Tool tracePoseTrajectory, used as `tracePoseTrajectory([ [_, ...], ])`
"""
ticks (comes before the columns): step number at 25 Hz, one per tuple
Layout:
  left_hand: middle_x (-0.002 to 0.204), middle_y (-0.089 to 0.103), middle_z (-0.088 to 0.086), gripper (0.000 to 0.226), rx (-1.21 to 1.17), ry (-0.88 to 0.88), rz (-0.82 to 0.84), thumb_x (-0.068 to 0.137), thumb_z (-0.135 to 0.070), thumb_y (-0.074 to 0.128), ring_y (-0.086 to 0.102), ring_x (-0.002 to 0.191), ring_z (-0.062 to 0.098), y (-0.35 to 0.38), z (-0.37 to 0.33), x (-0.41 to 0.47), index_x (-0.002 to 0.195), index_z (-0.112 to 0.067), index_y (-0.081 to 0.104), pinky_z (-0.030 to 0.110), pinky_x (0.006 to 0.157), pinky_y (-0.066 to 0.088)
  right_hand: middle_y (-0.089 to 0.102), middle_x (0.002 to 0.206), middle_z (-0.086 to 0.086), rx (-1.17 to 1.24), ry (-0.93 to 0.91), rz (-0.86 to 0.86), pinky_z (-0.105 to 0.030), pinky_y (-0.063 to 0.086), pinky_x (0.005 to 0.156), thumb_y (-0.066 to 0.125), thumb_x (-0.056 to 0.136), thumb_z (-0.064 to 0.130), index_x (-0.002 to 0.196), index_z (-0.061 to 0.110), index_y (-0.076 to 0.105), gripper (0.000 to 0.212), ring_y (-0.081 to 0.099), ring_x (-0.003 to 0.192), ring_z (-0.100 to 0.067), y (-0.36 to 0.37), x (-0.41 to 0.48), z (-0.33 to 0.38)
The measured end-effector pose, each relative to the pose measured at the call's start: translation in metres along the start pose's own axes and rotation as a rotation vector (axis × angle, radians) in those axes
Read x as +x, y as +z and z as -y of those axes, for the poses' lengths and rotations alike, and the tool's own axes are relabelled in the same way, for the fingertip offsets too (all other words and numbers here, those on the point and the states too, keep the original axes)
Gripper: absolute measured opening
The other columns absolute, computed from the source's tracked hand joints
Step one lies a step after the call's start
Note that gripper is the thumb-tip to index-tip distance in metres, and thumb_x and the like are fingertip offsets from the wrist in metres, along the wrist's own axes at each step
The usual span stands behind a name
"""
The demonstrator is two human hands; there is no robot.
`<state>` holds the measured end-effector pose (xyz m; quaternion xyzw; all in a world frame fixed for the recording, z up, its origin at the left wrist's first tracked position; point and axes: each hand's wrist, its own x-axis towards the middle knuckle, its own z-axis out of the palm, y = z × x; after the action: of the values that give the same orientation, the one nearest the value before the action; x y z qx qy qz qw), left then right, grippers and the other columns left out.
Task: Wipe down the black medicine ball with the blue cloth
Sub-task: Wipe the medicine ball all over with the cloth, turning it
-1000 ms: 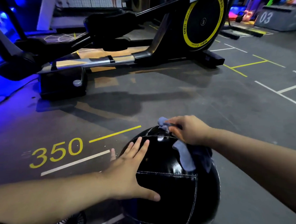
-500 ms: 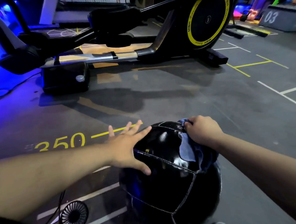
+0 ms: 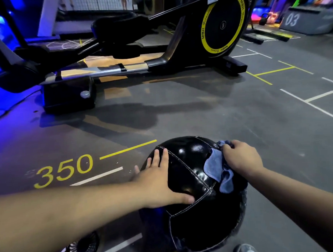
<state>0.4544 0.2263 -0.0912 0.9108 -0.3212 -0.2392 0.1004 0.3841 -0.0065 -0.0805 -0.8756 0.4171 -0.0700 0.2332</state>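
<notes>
A glossy black medicine ball (image 3: 193, 217) with white stitched seams rests on the grey gym floor, low in the middle of the view. My left hand (image 3: 161, 182) lies flat on its upper left side, fingers spread, thumb pressed near a seam. My right hand (image 3: 240, 158) is closed on a bunched blue cloth (image 3: 217, 168) and presses it against the ball's upper right side. Part of the cloth hangs down below that hand.
A black exercise machine (image 3: 158, 55) with a yellow-ringed flywheel stands across the floor beyond the ball. A small black fan (image 3: 81, 249) hangs at the bottom left. The yellow floor number 350 (image 3: 63, 169) lies left of the ball. A grey box marked 03 (image 3: 310, 22) sits far right.
My right hand has dragged the cloth from the ball's top over to its upper right side. My left hand has shifted toward the ball's left side, and the seams have turned.
</notes>
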Motion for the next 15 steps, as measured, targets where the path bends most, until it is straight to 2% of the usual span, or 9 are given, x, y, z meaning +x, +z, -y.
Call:
tracePoseTrajectory([
  [1,0.163,-0.011,0.002,0.154,-0.018,0.024,-0.033,0.044,-0.088,0.066,0.003,0.151,0.023,-0.001,0.006,0.004,0.149,-0.024,-0.026,0.051,0.12,0.011,0.068,0.099,-0.008,0.037,-0.002,-0.006,-0.03,0.037,0.076,0.046,0.094,0.036,0.107,0.022,0.067,0.028,0.056,0.094,-0.03,0.001,-0.001,-0.001],
  [3,0.163,0.014,-0.001,0.154,-0.195,0.097,-0.034,0.039,-0.08,0.077,0.022,0.147,0.018,-0.012,0.027,0.012,0.153,-0.028,-0.013,0.037,0.117,0.027,0.065,0.092,-0.002,0.141,-0.01,-0.048,-0.029,0.036,0.075,0.051,0.091,0.034,0.106,0.023,0.066,0.024,0.059,0.097,-0.028,0.003,0.002,-0.002],
  [5,0.161,0.017,-0.008,0.151,-0.446,0.184,0.027,0.037,-0.066,0.089,0.025,0.144,0.003,-0.025,0.052,0.018,0.154,-0.032,-0.001,0.024,0.115,0.028,0.067,0.105,-0.004,0.27,0.016,-0.102,-0.027,0.036,0.079,0.06,0.087,0.031,0.115,0.019,0.062,0.031,0.06,0.107,-0.027,0.003,0.006,-0.004],
  [6,0.16,0.012,-0.013,0.148,-0.467,0.198,0.05,0.04,-0.058,0.092,0.021,0.143,-0.001,-0.028,0.062,0.021,0.154,-0.032,0.001,0.02,0.114,0.025,0.067,0.113,-0.005,0.32,0.023,-0.126,-0.027,0.037,0.082,0.064,0.085,0.03,0.121,0.017,0.059,0.039,0.06,0.111,-0.026,0.002,0.008,-0.004],
  [8,0.16,0.006,-0.014,0.146,-0.286,0.139,0.05,0.042,-0.065,0.087,0.015,0.145,0.002,-0.024,0.076,0.027,0.154,-0.031,0.0,0.024,0.118,0.02,0.066,0.118,-0.002,0.348,-0.027,-0.186,-0.026,0.039,0.086,0.069,0.081,0.027,0.123,0.016,0.058,0.044,0.06,0.113,-0.022,0.003,0.011,0.001],
  [11,0.161,0.016,-0.012,0.152,-0.239,0.096,0.025,0.031,-0.084,0.074,0.019,0.147,0.009,-0.01,0.078,0.033,0.154,-0.031,0.002,0.029,0.118,0.023,0.072,0.093,0.008,0.31,-0.208,-0.2,-0.021,0.041,0.079,0.069,0.078,0.024,0.102,0.024,0.072,0.024,0.067,0.096,-0.014,0.002,0.006,0.022],
  [13,0.159,0.019,-0.014,0.149,-0.298,0.101,-0.005,0.035,-0.076,0.08,0.021,0.146,0.008,-0.007,0.071,0.036,0.155,-0.031,0.005,0.023,0.116,0.023,0.075,0.086,0.004,0.234,-0.358,-0.19,-0.022,0.045,0.075,0.07,0.077,0.021,0.095,0.022,0.075,0.019,0.069,0.087,-0.014,0.005,0.001,0.039],
  [15,0.154,0.029,-0.018,0.138,-0.324,0.142,-0.043,0.042,-0.064,0.087,0.028,0.143,0.008,-0.006,0.061,0.04,0.154,-0.03,0.014,0.018,0.111,0.026,0.075,0.084,-0.006,0.147,-0.58,-0.137,-0.031,0.051,0.075,0.068,0.077,0.024,0.09,0.014,0.074,0.018,0.07,0.083,-0.023,0.012,-0.006,0.06],
])
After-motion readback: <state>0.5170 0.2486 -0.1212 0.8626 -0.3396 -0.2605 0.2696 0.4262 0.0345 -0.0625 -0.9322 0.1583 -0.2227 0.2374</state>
